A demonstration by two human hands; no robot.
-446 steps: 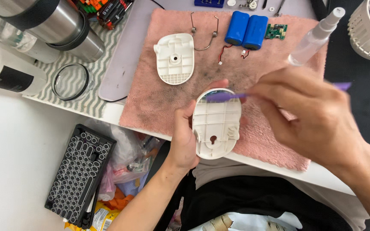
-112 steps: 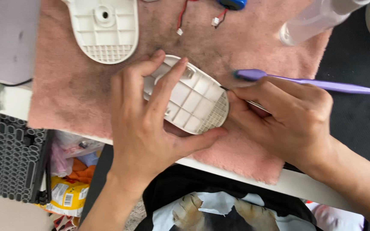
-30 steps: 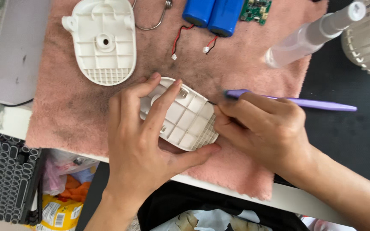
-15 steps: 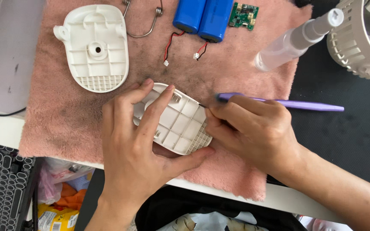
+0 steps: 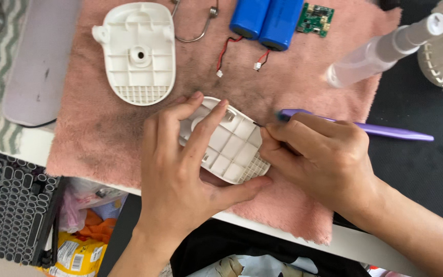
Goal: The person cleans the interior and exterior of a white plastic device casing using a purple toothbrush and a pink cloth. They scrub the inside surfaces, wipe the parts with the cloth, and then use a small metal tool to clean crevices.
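Now my left hand (image 5: 180, 169) clamps white ribbed cover (image 5: 229, 143) flat on pink towel (image 5: 93, 128), steadying it; my right hand (image 5: 324, 159) fingers pinched around purple tool (image 5: 385, 131), thin tip at cover's edge.

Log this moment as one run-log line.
left hand: holds white ribbed shell on pink towel | right hand: grips purple tool, tip at shell edge | second shell: apart

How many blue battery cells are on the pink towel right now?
2. Both lie side by side at the towel's top edge: left blue battery cell, right blue battery cell, beside the green circuit board. None looks hidden.
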